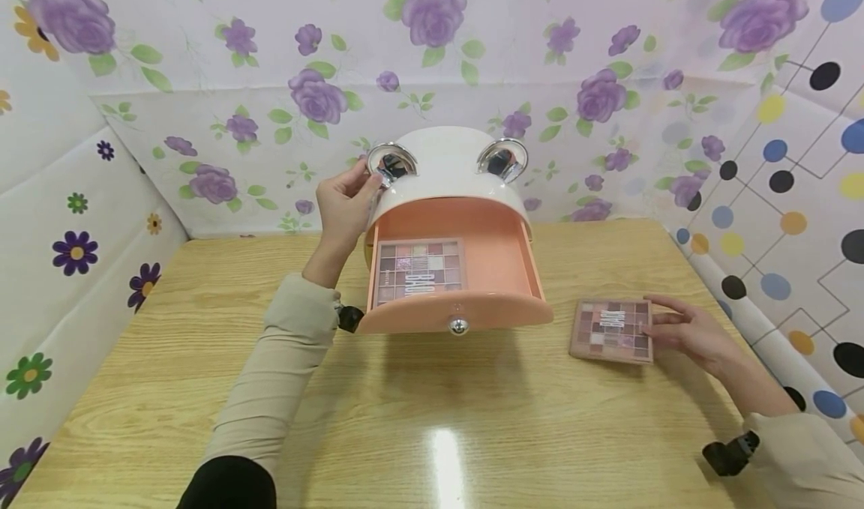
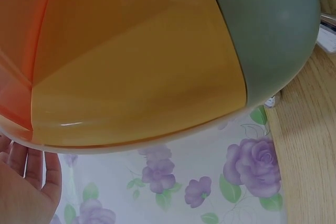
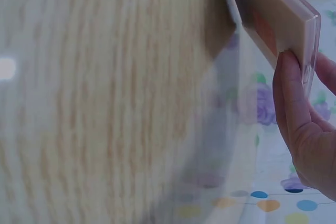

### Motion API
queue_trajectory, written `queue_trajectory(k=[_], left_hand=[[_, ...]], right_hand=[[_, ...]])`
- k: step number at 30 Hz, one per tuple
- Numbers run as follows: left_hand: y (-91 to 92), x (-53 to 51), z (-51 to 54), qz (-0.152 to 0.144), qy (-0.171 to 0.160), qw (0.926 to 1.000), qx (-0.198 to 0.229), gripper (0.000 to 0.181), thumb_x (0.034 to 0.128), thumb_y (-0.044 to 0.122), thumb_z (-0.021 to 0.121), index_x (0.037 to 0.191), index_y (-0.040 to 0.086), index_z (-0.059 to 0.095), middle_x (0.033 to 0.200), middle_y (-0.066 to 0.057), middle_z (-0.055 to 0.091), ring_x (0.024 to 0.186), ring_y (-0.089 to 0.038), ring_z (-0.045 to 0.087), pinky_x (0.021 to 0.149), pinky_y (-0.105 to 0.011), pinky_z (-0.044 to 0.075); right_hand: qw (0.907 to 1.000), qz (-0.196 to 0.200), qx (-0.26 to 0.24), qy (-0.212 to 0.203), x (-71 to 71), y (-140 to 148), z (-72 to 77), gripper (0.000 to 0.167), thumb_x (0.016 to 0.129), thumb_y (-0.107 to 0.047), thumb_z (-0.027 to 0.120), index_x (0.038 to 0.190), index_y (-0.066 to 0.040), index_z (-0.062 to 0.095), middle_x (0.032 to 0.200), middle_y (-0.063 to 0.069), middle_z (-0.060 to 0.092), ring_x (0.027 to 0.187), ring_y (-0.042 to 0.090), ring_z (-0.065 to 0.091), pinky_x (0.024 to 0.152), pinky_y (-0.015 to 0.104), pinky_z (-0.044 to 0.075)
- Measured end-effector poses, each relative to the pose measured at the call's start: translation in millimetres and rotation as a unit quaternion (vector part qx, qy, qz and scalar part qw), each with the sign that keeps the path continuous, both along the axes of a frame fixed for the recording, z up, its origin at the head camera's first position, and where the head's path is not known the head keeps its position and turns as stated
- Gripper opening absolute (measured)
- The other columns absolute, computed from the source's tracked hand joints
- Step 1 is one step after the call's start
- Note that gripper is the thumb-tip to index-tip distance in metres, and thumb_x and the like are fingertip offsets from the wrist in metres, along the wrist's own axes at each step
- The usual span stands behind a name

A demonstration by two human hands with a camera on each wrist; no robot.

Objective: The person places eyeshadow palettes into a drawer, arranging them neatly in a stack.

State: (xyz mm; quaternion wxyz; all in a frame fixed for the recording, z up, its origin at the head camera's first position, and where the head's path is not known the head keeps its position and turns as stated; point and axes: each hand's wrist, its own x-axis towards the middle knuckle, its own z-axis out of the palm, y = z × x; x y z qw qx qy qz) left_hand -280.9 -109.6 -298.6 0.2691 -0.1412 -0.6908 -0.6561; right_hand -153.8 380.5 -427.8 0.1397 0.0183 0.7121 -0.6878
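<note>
A white storage box with two silver-rimmed eyes has its peach drawer pulled out. Inside the drawer, at its left side, lies an eyeshadow palette. My left hand holds the box's left eye between thumb and fingers. In the left wrist view, my left hand is at the edge of the box's underside, its fingertips partly hidden. Right of the drawer, my right hand grips a second palette by its right edge. The right wrist view shows my right hand pinching this tilted palette.
The wooden table stretches in front of and beside the box. Flowered cloth hangs behind it, and a dotted cloth stands along the right side. Black wrist devices sit on both arms, the left one close to the drawer's front left corner.
</note>
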Motion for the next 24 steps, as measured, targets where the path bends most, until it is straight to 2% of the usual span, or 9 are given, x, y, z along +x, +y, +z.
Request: queue_trajectory(k=[9,17,21,24], left_hand=[[-0.3,-0.5,-0.9,-0.002,-0.003,1.0,0.004,0.032,0.0831,-0.002,0.062,0.113,-0.01,0.055,0.092,-0.03,0.063,0.068,-0.002,0.061,0.066,-0.019,0.053],[-0.7,0.3,-0.5,-0.005,-0.009,0.9999,0.002,0.032,0.0833,-0.002,0.061,0.114,-0.009,0.055,0.092,-0.031,0.062,0.067,-0.003,0.061,0.068,-0.028,0.055],[1.0,8.0,5.8,-0.006,-0.001,0.9999,-0.009,0.031,0.0832,-0.005,0.06,0.113,-0.012,0.054,0.092,-0.032,0.062,0.067,-0.004,0.061,0.068,-0.035,0.055],[3.1,17.0,12.7,-0.004,0.003,0.9999,-0.015,0.031,0.083,-0.006,0.059,0.113,-0.013,0.054,0.092,-0.032,0.062,0.067,-0.004,0.061,0.068,-0.033,0.055]], right_hand=[[0.9976,-0.011,-0.067,0.015,2.3,-1.6,6.4,0.044,0.084,0.008,0.058,0.115,-0.023,0.053,0.09,0.001,0.065,0.083,0.013,0.063,0.07,0.027,0.054],[0.9931,-0.013,-0.114,0.024,2.3,-5.8,19.3,0.044,0.085,0.012,0.052,0.11,-0.023,0.061,0.091,0.003,0.066,0.082,0.015,0.064,0.07,0.028,0.055],[0.9909,-0.014,-0.126,0.043,2.6,-7.6,29.9,0.042,0.087,0.012,0.05,0.111,-0.02,0.06,0.092,0.003,0.065,0.082,0.015,0.063,0.069,0.027,0.054],[0.9882,-0.015,-0.143,0.052,2.4,-9.4,40.7,0.041,0.087,0.013,0.049,0.113,-0.017,0.06,0.092,0.004,0.065,0.082,0.016,0.063,0.07,0.027,0.054]])
